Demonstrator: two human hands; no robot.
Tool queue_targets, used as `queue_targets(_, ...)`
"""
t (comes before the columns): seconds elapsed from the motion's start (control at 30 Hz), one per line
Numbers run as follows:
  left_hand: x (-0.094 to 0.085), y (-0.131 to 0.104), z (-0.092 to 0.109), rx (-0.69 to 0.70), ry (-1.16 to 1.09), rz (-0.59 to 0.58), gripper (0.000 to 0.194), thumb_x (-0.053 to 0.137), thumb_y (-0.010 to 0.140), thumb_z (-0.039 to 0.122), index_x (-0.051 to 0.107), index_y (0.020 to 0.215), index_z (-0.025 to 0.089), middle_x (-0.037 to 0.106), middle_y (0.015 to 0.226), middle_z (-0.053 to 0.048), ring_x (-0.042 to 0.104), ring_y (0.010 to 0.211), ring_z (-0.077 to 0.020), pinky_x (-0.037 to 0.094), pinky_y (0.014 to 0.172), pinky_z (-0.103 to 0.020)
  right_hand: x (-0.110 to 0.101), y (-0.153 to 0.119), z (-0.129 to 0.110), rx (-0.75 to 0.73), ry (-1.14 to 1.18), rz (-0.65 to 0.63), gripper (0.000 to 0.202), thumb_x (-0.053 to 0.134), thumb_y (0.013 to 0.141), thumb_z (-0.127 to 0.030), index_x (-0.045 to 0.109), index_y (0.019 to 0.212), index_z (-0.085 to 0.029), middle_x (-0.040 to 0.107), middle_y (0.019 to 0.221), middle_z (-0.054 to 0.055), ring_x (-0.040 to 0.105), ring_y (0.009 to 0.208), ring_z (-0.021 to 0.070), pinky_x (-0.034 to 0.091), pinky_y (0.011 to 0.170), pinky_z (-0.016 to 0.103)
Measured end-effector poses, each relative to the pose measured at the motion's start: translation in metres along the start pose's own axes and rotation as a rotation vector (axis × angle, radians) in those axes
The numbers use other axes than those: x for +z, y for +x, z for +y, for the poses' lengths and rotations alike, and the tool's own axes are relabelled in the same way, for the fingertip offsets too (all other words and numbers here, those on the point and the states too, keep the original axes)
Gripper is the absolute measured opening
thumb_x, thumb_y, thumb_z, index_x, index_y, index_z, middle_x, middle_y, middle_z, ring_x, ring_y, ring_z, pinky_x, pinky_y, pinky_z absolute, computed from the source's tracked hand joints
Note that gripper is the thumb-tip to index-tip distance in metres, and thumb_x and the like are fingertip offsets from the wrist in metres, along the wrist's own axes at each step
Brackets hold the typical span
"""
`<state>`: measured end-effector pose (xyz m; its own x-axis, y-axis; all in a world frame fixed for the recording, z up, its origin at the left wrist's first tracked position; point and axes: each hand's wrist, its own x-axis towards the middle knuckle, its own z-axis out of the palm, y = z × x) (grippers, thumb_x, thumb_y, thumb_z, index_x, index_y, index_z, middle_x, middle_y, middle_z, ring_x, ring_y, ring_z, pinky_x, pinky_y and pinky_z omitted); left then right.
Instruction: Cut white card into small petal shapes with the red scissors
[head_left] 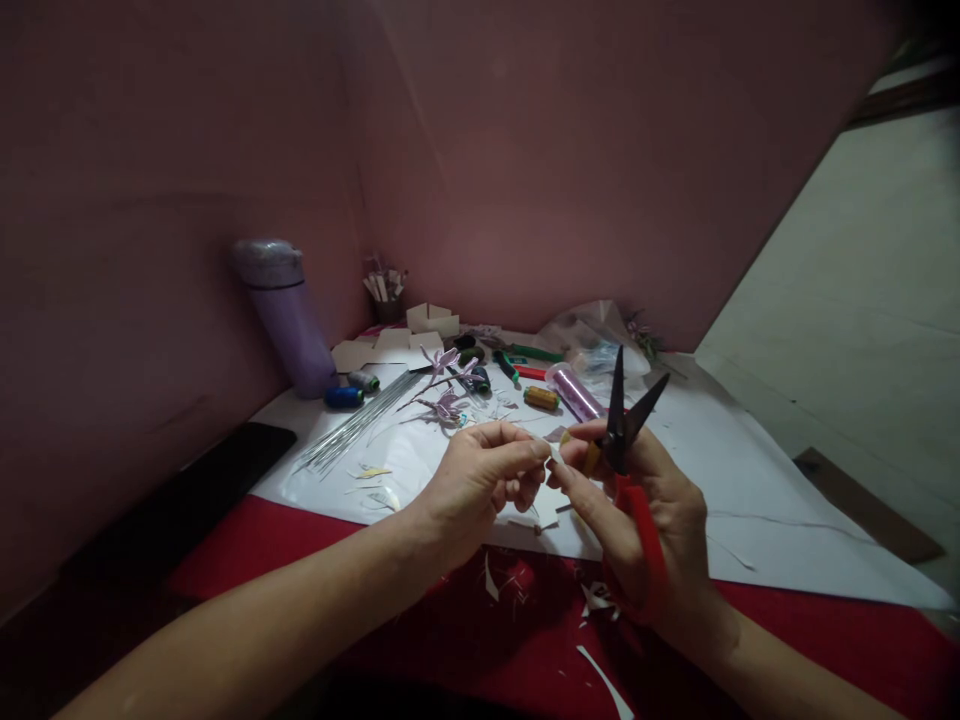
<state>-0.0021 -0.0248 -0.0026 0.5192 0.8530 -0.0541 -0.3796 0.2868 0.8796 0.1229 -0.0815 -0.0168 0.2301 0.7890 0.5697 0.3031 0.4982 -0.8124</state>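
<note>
My left hand point(491, 475) is closed, its thumb and fingertips pinching a small pale piece point(555, 455) that looks like paper. Against the same piece rest the fingertips of my right hand point(649, 510), which also holds red-handled scissors point(643, 540). The scissors' dark blades point(626, 415) point up and stand apart. Beneath the hands, cut pale paper point(551, 508) lies on the white sheet. Just behind my left hand are purple flower shapes on a stem point(442, 405). What the right fingertips grip is partly hidden.
Wires point(360, 420) and a purple bottle point(289, 325) are at the left. Thread spools point(541, 398), a purple tube point(576, 390), green-handled pliers point(536, 352) and a plastic bag point(600, 335) lie behind the hands. Paper scraps point(604, 680) litter the red cloth point(450, 640) in front.
</note>
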Motion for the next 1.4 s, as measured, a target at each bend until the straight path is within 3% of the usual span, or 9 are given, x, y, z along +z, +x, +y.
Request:
queue_targets(0.5, 0.001, -0.001, 0.001, -0.013, -0.021, 0.02, 0.011, 0.067, 0.065, 0.015, 0.058, 0.06, 0.013, 0.057, 0.057, 0.0, 0.047, 0.048, -0.0062, 0.031, 0.047, -0.019, -0.001, 0.0, 0.0, 0.027, 0.02, -0.012, 0.015, 0.054, 0.083, -0.016, 0.053, 0.097, -0.022, 0.06, 0.077, -0.002, 0.06, 0.062, 0.011, 0.05, 0.057, 0.022)
queue_targets(0.7, 0.0, 0.0, -0.001, 0.004, 0.048, 0.016, 0.013, 0.067, 0.066, 0.017, 0.058, 0.059, 0.013, 0.055, 0.052, 0.0, 0.043, 0.044, -0.0054, 0.028, 0.045, -0.019, -0.001, 0.001, 0.0, 0.079, 0.03, -0.02, 0.018, 0.061, 0.08, -0.021, 0.053, 0.097, -0.022, 0.06, 0.077, -0.002, 0.059, 0.062, 0.0118, 0.048, 0.053, 0.022)
queue_targets(0.93, -0.005, 0.0, -0.009, 0.101, 0.116, -0.079, 0.014, 0.068, 0.07, 0.023, 0.06, 0.064, 0.014, 0.06, 0.057, -0.001, 0.044, 0.046, -0.0066, 0.028, 0.046, -0.021, -0.001, 0.003, -0.001, 0.086, 0.006, 0.019, 0.018, 0.063, 0.079, -0.02, 0.053, 0.093, -0.022, 0.057, 0.07, -0.003, 0.057, 0.059, 0.0119, 0.046, 0.053, 0.024)
queue_targets(1.4, -0.003, -0.001, -0.009, 0.092, 0.036, -0.115, 0.01, 0.069, 0.071, 0.021, 0.064, 0.071, 0.013, 0.06, 0.059, -0.001, 0.047, 0.048, -0.0068, 0.034, 0.048, -0.02, 0.0, 0.002, -0.003, 0.061, 0.005, 0.111, 0.019, 0.064, 0.076, -0.019, 0.055, 0.092, -0.023, 0.059, 0.068, -0.004, 0.058, 0.056, 0.013, 0.047, 0.051, 0.026)
